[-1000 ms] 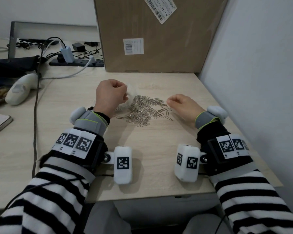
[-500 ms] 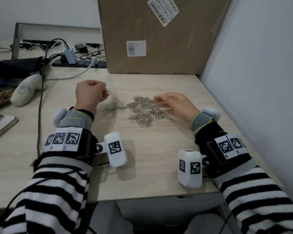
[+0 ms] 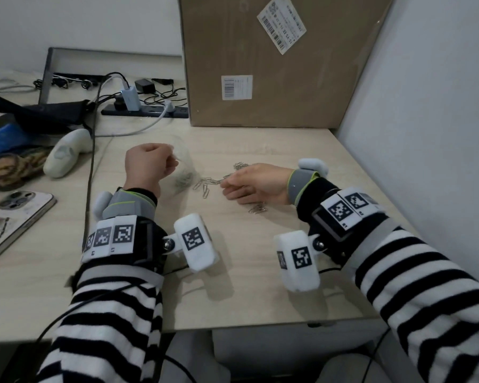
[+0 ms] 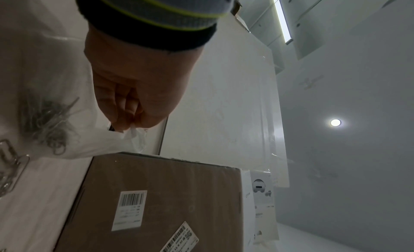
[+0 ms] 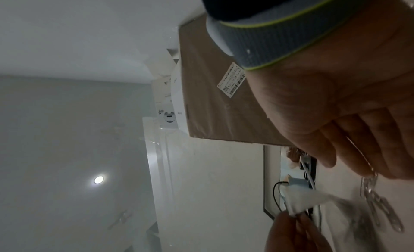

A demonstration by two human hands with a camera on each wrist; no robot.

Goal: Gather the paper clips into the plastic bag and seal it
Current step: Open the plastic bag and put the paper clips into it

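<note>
A home-office corner, by the look of it.
You sit at a pale wood worktop [image 3: 260,272] with a power strip [image 3: 150,113], phone [image 3: 17,217] and shipping-labelled cardboard box [image 3: 282,62].

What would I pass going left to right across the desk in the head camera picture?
Phone → white handheld gadget → left hand → plastic bag → loose paper clips → right hand → wall.

L hand [image 4: 134,89] is pinching the top edge of the clear plastic bag [image 4: 74,142], w/ a clump of paper clips [image 4: 47,117] sitting inside. More loose clips [image 4: 9,167] are lying beside it; cardboard box [image 4: 161,199] w/ barcode labels is standing behind.
</note>
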